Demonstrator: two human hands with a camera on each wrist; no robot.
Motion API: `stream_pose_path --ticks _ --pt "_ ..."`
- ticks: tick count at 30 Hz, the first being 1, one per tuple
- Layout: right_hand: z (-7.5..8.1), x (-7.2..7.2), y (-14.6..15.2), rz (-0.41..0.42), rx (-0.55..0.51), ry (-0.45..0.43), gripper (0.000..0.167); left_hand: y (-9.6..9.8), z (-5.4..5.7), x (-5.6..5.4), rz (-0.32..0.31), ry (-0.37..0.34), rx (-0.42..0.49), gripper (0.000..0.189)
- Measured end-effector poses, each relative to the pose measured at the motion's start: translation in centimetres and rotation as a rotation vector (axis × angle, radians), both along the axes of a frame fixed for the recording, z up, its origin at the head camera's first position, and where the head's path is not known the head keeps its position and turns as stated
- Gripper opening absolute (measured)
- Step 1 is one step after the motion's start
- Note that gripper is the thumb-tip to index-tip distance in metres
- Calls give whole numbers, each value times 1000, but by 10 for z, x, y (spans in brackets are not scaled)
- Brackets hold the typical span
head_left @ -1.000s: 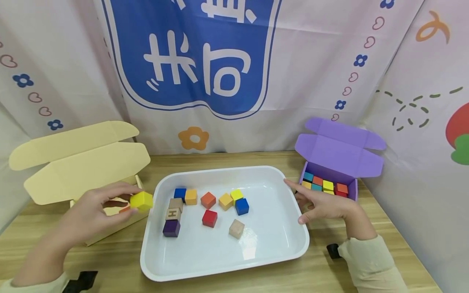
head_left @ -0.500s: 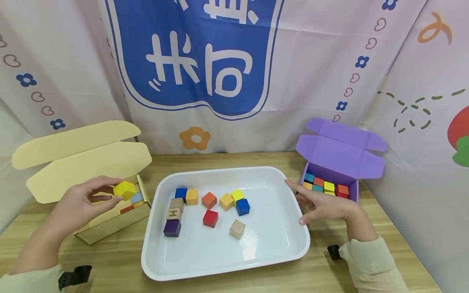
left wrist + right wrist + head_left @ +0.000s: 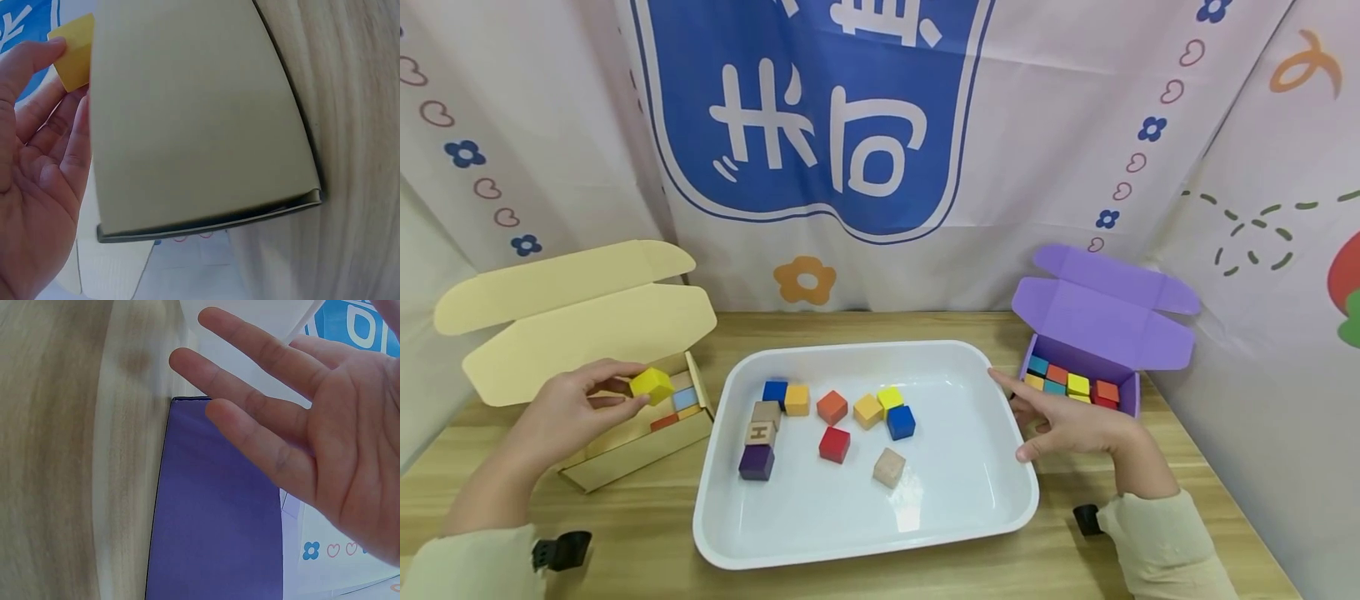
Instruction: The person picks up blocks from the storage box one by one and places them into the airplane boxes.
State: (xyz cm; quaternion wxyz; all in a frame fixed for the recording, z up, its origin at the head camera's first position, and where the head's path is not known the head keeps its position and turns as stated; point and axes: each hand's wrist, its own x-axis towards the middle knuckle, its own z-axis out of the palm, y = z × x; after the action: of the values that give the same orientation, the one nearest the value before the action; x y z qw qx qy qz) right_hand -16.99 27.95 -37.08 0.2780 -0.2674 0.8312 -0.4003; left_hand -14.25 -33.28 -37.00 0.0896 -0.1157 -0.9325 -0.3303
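Between thumb and fingers my left hand (image 3: 576,404) pinches a yellow cube (image 3: 652,385), held over the open pale-yellow box (image 3: 647,450). Inside that box a light-blue block (image 3: 685,398) and a red block (image 3: 664,422) show; my hand hides part of the rest. In the left wrist view the yellow cube (image 3: 76,53) appears beside the box wall (image 3: 200,125). My right hand (image 3: 1071,421) rests at the right rim of the white tray (image 3: 955,525), its fingers extended. The right wrist view shows those fingers (image 3: 256,412) straight and holding nothing.
Several coloured and plain wooden cubes lie in the tray, among them a red cube (image 3: 834,445) and a purple cube (image 3: 756,462). An open purple box (image 3: 1131,392) with several cubes stands behind my right hand. A printed curtain (image 3: 895,275) hangs behind the table.
My left hand has carried the yellow cube leftward from beside the tray's left rim to over the pale-yellow box. My right hand stays at the tray's rim. The view has shifted slightly.
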Motion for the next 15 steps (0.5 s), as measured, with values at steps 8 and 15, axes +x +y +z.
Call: stream_pose_path --ticks 8,15 --pt "1 0 -1 -3 -7 -16 108 -3 -5 -5 -4 -46 -20 39" --pt "1 0 -1 3 -19 -17 107 -8 -11 -7 0 -94 -42 39"
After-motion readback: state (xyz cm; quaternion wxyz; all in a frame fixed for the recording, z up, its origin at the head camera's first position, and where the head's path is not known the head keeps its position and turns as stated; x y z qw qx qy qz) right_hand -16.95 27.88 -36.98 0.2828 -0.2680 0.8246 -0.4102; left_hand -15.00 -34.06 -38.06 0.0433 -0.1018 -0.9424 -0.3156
